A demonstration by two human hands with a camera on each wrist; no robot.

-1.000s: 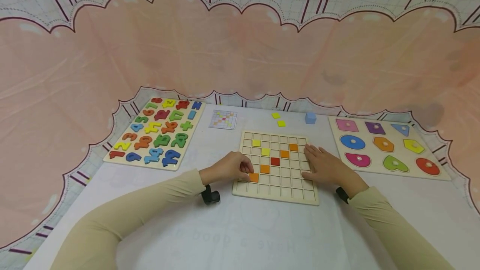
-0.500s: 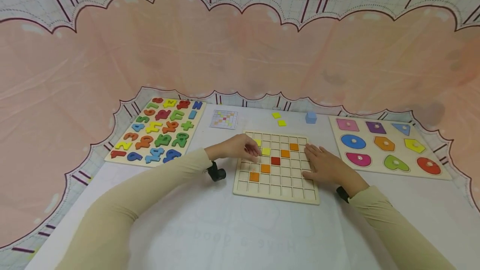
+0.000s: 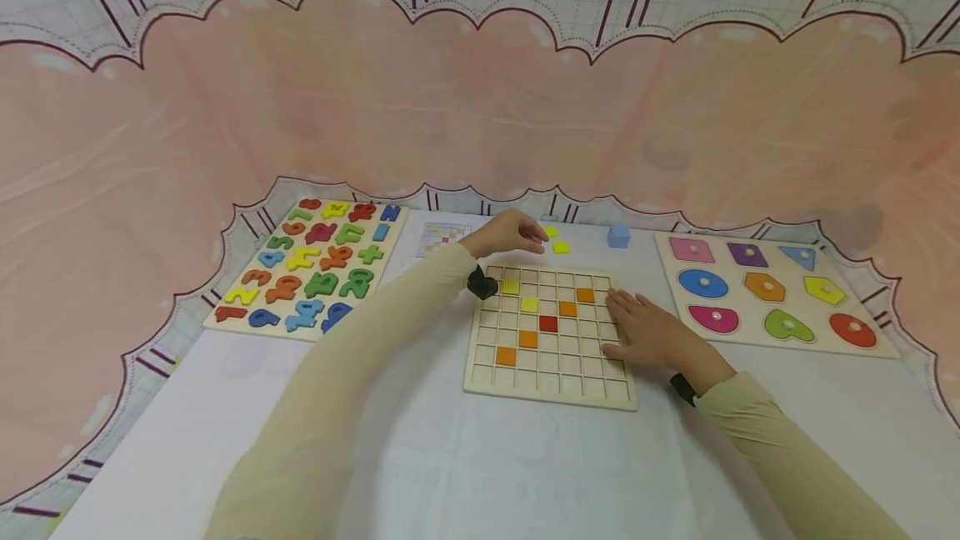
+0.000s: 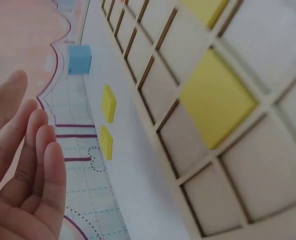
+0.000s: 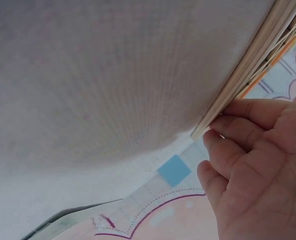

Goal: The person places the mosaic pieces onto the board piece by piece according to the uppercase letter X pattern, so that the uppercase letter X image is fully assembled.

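My left hand (image 3: 512,233) hovers beyond the far edge of a wooden grid board (image 3: 577,365), beside two loose yellow square tiles, a nearer one (image 3: 561,247) and a farther one (image 4: 108,103). Its fingers are loosely bent with nothing between them in the left wrist view. My right hand (image 3: 651,332) rests with extended fingers on the board's right edge; in the right wrist view its fingertips (image 5: 223,120) touch the wooden side. Set in the grid are two yellow tiles (image 3: 529,305), a red tile (image 3: 548,323) and several orange tiles (image 3: 506,356) along a diagonal.
A printed pattern card (image 3: 433,242) lies behind the left forearm, partly covered. A blue cube (image 3: 618,237) stands at the back. The number puzzle board (image 3: 296,332) is at left, the shape puzzle board (image 3: 738,335) at right. A patterned cloth backdrop (image 3: 480,107) rises behind.
My left hand has left the orange tile at the board's lower left and moved away from me, over the board, to the loose yellow tiles. The right hand has stayed in place.
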